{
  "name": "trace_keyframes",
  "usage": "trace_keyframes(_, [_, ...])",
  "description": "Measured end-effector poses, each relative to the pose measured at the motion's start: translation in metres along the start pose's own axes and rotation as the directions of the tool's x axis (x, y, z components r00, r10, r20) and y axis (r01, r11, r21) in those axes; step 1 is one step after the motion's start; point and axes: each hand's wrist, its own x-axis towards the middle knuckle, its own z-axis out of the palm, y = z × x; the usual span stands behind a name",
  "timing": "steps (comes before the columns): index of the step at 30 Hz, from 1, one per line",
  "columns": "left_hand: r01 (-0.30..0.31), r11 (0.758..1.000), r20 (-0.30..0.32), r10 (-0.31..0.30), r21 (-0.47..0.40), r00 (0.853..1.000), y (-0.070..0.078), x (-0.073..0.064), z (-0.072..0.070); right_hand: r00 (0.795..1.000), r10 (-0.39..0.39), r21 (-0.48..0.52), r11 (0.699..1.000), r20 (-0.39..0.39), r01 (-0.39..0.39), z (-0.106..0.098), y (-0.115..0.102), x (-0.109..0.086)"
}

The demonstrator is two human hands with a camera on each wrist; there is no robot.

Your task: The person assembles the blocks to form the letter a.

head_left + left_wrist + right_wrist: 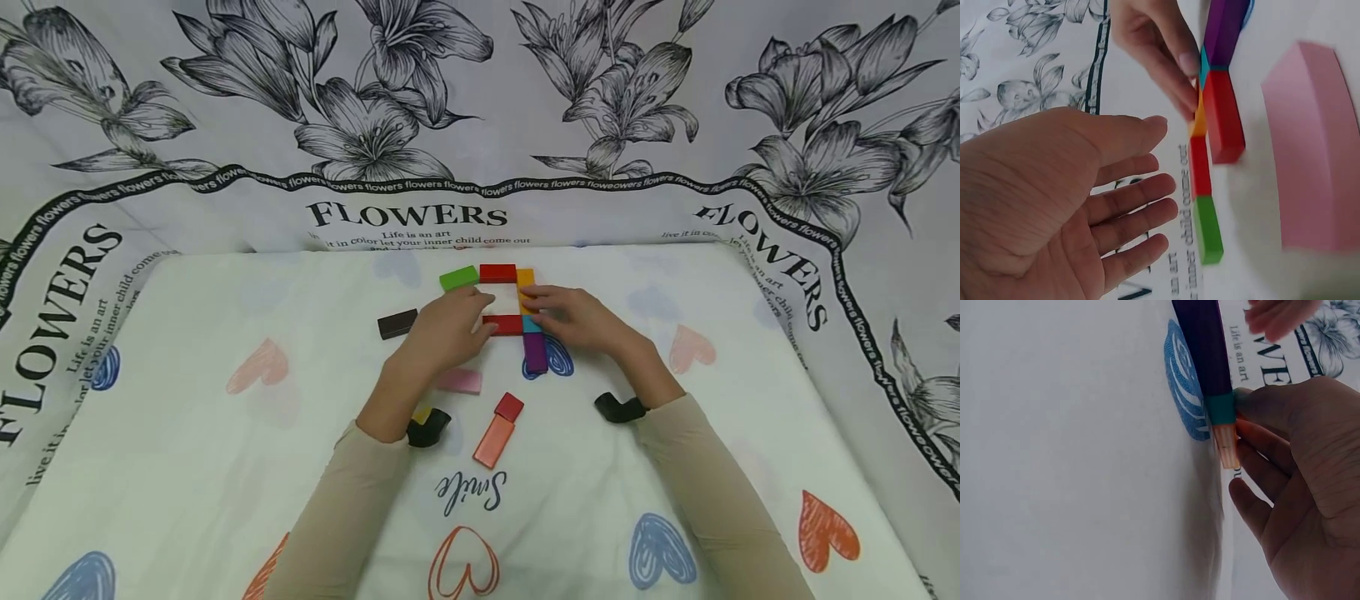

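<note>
Six linked blocks: green block [459, 279] and upper red block [498, 273] span the far edge; orange block [527, 278], teal block [532, 326] and purple block [535, 353] run down the right; lower red block [502, 325] juts left beside the teal block.
Right hand [588, 321]: thumb and fingertips gathered at the orange block and teal block; I cannot tell whether they pinch or merely press.
Left hand [450, 327]: fingers loosely spread, holding nothing, near the free end of the lower red block.
Step in hand: looks like truing the joint between orange and teal, judging by where the right fingertips lie.
Orange-teal joint: best nudged with light, even pressure from the outer side, so the ends meet flush without skewing the purple block.
Lower red block: a left fingertip braced at its free end would probably stop it sliding.
Green block: slightly angled; a bump there could travel through the upper red block.
White tablecloth [187, 467]: might ruck up, so slide gently rather than bear down.
Loose blocks: dark brown block [397, 324] and pink block [461, 382] lie close to the left arm; lifting straight up should spare them.
</note>
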Motion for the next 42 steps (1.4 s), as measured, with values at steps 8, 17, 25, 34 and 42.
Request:
trace_keyframes(8, [0.085,0.996,-0.031,-0.085,-0.012,0.996,-0.038,-0.032,-0.011,0.998,0.028,-0.02,0.999,0.049,-0.027,0.007,-0.001,0.006])
trace_keyframes(17, [0.143,0.988,-0.004,-0.144,-0.053,0.99,-0.068,-0.051,-0.014,0.999,-0.005,-0.035,0.999,0.049,0.007,0.008,-0.004,0.004])
trace_keyframes(25, [0.098,0.994,-0.053,-0.1,-0.047,0.994,-0.076,-0.053,-0.024,1.0,-0.014,-0.037,0.999,0.011,0.014,0.003,-0.004,-0.002])
trace_keyframes(34, [0.104,0.994,-0.039,-0.105,-0.029,0.994,-0.087,-0.049,-0.022,1.0,-0.03,-0.037,0.999,0.003,0.03,0.003,-0.002,0.002])
trace_keyframes(42, [0.089,0.996,-0.032,-0.09,-0.014,0.995,-0.088,-0.046,-0.02,1.0,-0.015,-0.042,0.999,0.012,0.016,0.0,-0.006,0.004])
